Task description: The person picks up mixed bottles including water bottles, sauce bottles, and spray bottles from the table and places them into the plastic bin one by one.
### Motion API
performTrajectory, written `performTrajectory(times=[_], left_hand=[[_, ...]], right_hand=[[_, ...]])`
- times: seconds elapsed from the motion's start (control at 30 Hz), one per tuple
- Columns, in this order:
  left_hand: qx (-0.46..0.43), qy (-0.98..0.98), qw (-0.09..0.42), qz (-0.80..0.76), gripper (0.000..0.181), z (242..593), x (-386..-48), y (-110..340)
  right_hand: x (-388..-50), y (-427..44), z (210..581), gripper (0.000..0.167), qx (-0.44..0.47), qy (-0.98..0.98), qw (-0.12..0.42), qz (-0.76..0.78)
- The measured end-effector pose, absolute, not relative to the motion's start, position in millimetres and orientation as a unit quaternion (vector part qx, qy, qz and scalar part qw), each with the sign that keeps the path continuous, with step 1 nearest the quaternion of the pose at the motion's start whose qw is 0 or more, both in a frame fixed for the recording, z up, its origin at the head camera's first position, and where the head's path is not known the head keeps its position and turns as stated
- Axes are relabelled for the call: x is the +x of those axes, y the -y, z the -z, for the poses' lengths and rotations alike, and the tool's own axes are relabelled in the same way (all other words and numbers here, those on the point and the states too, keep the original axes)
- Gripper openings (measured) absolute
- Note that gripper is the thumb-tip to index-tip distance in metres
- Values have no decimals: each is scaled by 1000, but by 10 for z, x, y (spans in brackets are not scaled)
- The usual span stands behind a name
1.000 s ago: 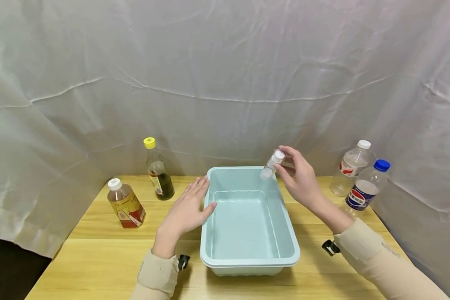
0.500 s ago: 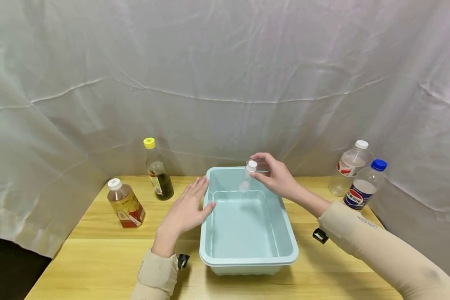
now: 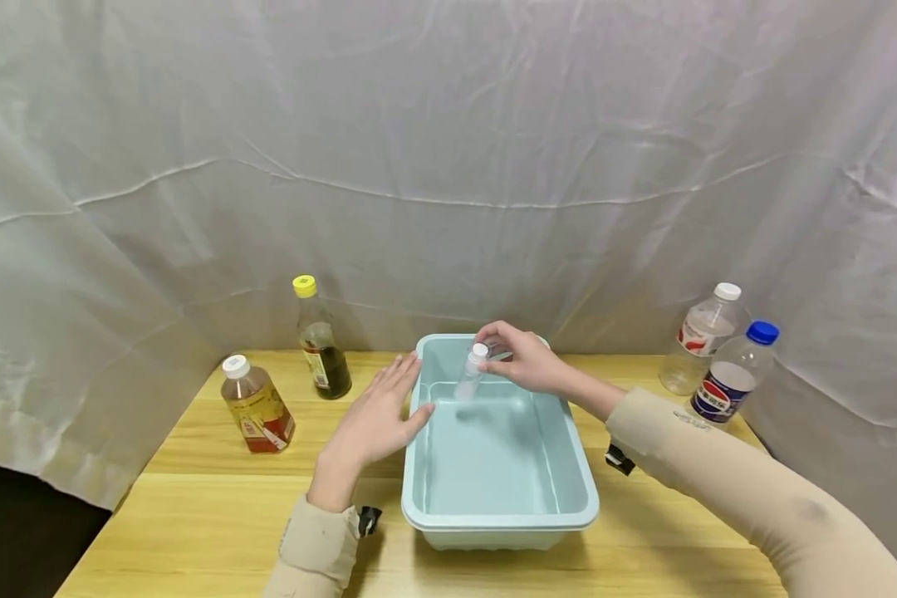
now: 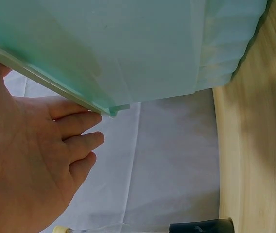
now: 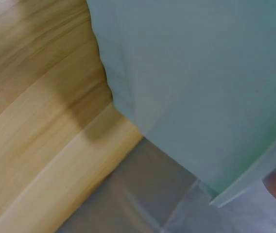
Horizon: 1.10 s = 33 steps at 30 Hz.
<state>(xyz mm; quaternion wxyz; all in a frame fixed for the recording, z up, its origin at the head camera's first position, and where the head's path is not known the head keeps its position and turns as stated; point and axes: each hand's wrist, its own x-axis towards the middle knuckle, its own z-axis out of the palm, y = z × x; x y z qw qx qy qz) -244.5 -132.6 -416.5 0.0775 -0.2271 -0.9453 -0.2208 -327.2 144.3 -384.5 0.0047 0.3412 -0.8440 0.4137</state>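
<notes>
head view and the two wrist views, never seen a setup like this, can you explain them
No machine here, only bare-handed work: the left hand touches the rim of a pale blue tub, and the right hand holds a small clear bottle at the tub's far end. The wide picture is from a camera worn on the head; the others from one on each wrist. The tub stands on a wooden table. To its left are a yellow-capped bottle and a squat bottle with a white cap; to its right, a clear bottle with a white cap and a blue-capped bottle.
</notes>
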Motion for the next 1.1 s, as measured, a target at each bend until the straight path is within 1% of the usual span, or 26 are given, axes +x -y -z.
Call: performTrajectory(times=[0.27,0.67,1.1], left_hand=[[-223,946,70,224,78,4140,-2440,1324],[-226,946,69,222,77,4152,-2441,1328],[-223,946,70,224,77,4145,-2429,1325]], right_hand=[[-3336,-1343,3947,40,343,861,-16,-375],[-3399,-1250,4049,32,335,869,-59,-360],[-3411,-1212,4075,32,341,875,-82,-333]])
